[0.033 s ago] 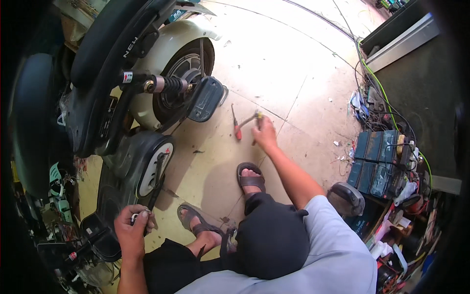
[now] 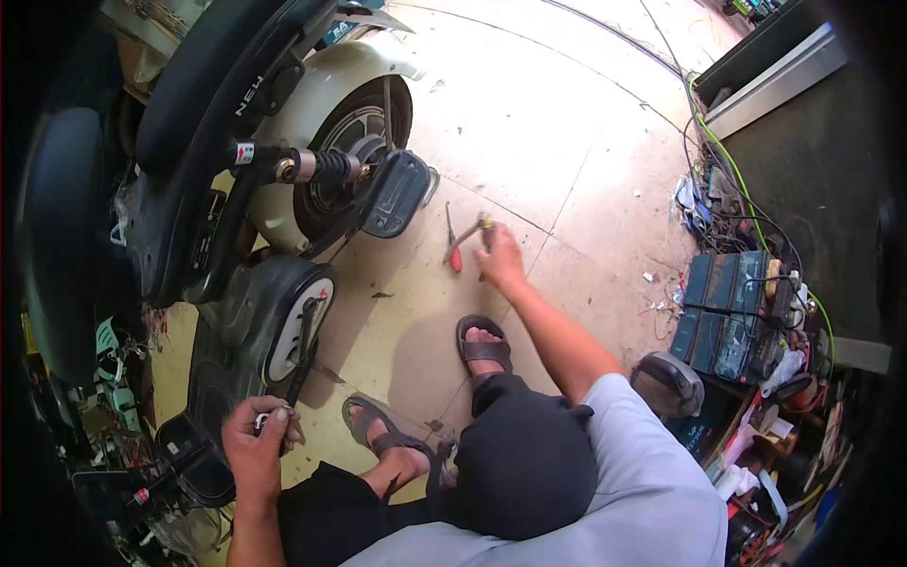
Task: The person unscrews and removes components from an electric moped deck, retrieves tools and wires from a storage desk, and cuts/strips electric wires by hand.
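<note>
My right hand (image 2: 501, 257) reaches down over the floor tiles, its fingers wrapped round one handle of a pair of pliers (image 2: 486, 225) with a yellowish band near the joint. The other handle slants away to the left. Beside it on the floor lies a red-handled screwdriver (image 2: 455, 258), its thin shaft pointing away from me. At lower left, my left hand (image 2: 255, 437) is closed, thumb against fingers, on a small shiny metal piece (image 2: 282, 410) mostly hidden by the fingers. A scooter (image 2: 274, 293) stands next to that hand.
The scooter's rear wheel (image 2: 364, 142) and black footrest pad (image 2: 399, 194) stick out toward the middle. On the right are several dark batteries (image 2: 723, 312), tangled cables (image 2: 727, 180) and cluttered shelves (image 2: 775, 444). My sandalled feet (image 2: 487, 345) rest on the tiles.
My right hand has shifted slightly left with the pliers, closer to the screwdriver. My left hand is nearly still.
</note>
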### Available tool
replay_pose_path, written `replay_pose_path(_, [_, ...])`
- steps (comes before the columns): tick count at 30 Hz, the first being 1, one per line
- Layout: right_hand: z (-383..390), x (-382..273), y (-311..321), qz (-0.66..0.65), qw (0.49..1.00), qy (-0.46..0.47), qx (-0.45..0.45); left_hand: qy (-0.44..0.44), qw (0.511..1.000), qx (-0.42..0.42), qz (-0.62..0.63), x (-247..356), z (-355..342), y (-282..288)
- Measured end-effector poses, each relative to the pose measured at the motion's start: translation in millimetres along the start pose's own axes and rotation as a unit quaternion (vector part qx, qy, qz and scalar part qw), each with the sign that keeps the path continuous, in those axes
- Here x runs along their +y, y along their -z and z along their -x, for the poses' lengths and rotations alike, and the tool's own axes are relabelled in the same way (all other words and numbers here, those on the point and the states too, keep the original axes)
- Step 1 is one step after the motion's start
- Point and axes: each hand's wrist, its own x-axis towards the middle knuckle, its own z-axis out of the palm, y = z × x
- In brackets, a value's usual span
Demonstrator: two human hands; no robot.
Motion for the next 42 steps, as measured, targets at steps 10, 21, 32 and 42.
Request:
replay_pose_path(10, [-0.7, -39.0, -90.7, 0.169, 0.981, 0.026, -0.094, -0.002, 0.999, -0.026, -0.046, -3.8, 2.5, -19.4])
replay_pose_path(21, [38.4, 42.2, -49.5, 0.257, 0.963, 0.008, -0.081, -0.009, 0.996, -0.006, -0.086, -8.8, -3.9, -24.3])
replay_pose_path(32, [176.6, 248.0, 167.2, 0.367, 0.828, -0.332, 0.263, -0.037, 0.991, -0.065, -0.113, -21.1, -6.0, -28.4])
replay_pose_path(42, [153.0, 275.3, 204.7, 0.319, 0.820, -0.407, 0.244, -0.058, 0.991, -0.093, -0.081, 7.5, 0.3, -57.0])
